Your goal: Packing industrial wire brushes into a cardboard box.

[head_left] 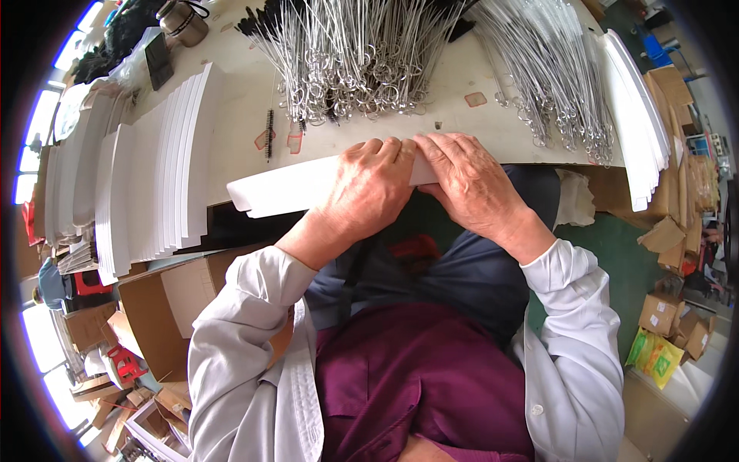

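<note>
A long white paper box (281, 189) lies crosswise at the table's near edge, its left end reaching out past my hands. My left hand (366, 185) is closed over its middle, knuckles up. At its right end my right hand (469, 181) grips it, fingers on top and thumb beneath; the fingertips of both hands nearly meet. Just beyond them lies a big pile of thin wire brushes (362, 65) with looped ends toward me. One black-bristled brush (269, 135) lies apart, left of the pile.
White flat boxes (165, 162) stand in a row on the left, and more white boxes (635, 115) lie along the right edge. Another bundle of looped wires (554, 77) is at the far right. A steel flask (182, 23) stands far left. An open cardboard box (158, 323) sits below left.
</note>
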The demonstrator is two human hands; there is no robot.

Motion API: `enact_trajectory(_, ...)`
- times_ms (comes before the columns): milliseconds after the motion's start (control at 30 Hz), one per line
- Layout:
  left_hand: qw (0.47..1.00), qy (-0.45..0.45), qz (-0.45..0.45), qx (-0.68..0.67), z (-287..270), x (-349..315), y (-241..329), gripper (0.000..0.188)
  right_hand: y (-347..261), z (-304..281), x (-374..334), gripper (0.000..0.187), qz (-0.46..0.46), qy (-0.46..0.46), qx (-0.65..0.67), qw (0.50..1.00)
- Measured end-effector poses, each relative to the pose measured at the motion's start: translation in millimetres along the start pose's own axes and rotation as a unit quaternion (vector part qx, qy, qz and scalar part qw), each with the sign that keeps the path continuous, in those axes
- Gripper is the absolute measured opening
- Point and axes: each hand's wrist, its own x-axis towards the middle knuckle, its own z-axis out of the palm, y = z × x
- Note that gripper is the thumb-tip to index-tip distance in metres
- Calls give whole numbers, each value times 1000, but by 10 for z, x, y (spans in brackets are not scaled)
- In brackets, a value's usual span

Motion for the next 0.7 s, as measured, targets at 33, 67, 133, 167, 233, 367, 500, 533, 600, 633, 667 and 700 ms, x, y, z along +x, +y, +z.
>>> enact_trajectory(33,1000,-5,-11,-11,7,-18,1,64,31,10,-11,60,-12,-2,2,1000)
enact_trajectory(67,1000,-5,-13,-10,-12,-39,-9,64,45,7,-17,60,-14,-1,3,1000)
enact_trajectory(133,999,26,5,-19,-98,-94,-58,66,69,-40,-35,62,-13,-17,13,1000)
enact_trajectory(167,999,26,4,-18,-158,-140,-121,66,103,-71,-52,62,-14,-16,14,1000)
enact_trajectory(233,1000,13,-17,17,-275,-256,-274,68,154,-121,-70,63,20,-25,4,999)
enact_trajectory(367,1000,-1,-16,-19,-225,-241,-254,70,15,-101,33,65,-1,-19,3,1000)
enact_trajectory(500,999,-21,-37,-24,-160,-191,-197,70,28,29,76,64,-31,-3,13,999)
enact_trajectory(533,999,-21,-39,-23,-175,-205,-195,70,48,47,75,63,-36,-7,12,999)
enact_trajectory(600,1000,-1,-24,-17,-209,-238,-192,73,69,27,95,63,-43,-7,3,999)
enact_trajectory(633,1000,-1,-24,-18,-220,-258,-240,73,84,17,93,64,-46,-8,-10,999)
enact_trajectory(667,1000,7,-27,9,-240,-290,-326,74,118,14,90,64,-46,-8,-10,999)
enact_trajectory(700,999,15,-31,37,-256,-312,-390,75,166,11,91,64,-37,-3,-9,999)
